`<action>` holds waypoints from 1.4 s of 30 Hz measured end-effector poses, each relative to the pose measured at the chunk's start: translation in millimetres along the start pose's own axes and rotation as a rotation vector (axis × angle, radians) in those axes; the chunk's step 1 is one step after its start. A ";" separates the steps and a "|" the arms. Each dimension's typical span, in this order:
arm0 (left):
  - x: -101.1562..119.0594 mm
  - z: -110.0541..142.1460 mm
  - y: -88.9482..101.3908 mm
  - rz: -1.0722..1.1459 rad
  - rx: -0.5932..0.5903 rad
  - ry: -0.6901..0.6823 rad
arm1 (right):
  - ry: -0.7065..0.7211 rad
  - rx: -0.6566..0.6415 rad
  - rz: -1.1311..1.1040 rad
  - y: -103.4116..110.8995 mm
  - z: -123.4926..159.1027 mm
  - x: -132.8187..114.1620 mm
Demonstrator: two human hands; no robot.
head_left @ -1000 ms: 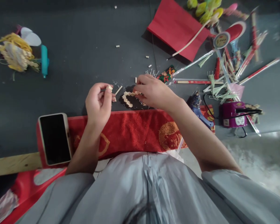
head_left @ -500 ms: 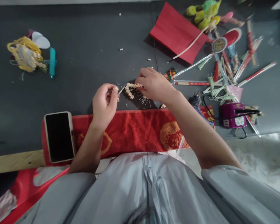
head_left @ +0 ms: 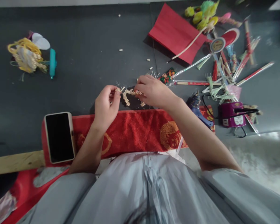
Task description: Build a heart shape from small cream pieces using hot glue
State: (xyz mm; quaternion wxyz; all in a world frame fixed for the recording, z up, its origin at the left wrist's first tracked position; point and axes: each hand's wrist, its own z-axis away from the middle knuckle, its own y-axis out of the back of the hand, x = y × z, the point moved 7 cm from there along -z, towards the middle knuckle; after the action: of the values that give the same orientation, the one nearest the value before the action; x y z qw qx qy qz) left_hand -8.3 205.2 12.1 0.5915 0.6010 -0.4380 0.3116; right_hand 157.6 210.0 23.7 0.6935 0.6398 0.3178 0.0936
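Observation:
My left hand (head_left: 106, 105) is closed in a pinch on a small pale stick piece (head_left: 118, 90), held just left of a curved beige piece made of small bits (head_left: 128, 95). My right hand (head_left: 154, 91) pinches the right end of that curved piece over the dark grey table (head_left: 84, 62). The pale stick piece nearly touches the curved piece's left end. A red towel (head_left: 135, 130) lies along the table's near edge under both wrists.
A phone (head_left: 59, 137) lies face up on the towel's left end. A blue glue gun (head_left: 197, 107) and purple device (head_left: 232, 114) sit at right. Red paper (head_left: 175, 32), sticks and tassels crowd the far right. A yellow bundle (head_left: 25, 56) and teal tool (head_left: 52, 62) lie far left.
My left hand moved right, bringing the small pale piece up to the curved piece. My right hand shifted slightly towards me with the curved piece.

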 end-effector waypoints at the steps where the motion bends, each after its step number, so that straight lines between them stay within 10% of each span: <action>1: 0.2 -0.1 0.1 -0.002 0.003 0.000 | 0.004 -0.005 0.001 -2.1 0.7 -0.9; 11: -1.0 0.2 -0.1 0.021 0.013 0.012 | -0.118 -0.032 0.102 35.6 13.8 61.2; 21: -3.3 -0.3 -1.9 0.005 0.003 0.024 | -0.113 -0.290 0.250 6.8 2.5 51.2; 33: 1.3 1.5 -2.5 -0.090 -0.037 0.022 | -0.750 -0.140 0.352 78.0 16.8 64.7; 42: 4.9 2.9 -6.8 -0.178 -0.090 0.040 | -0.474 -0.104 0.224 59.2 23.8 12.3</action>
State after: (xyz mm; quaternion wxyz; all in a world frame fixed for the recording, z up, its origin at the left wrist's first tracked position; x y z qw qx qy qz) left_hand -0.5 201.0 13.2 0.6518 0.6039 -0.3846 0.2500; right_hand 196.9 206.6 75.3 0.7658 0.6386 0.0686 0.0337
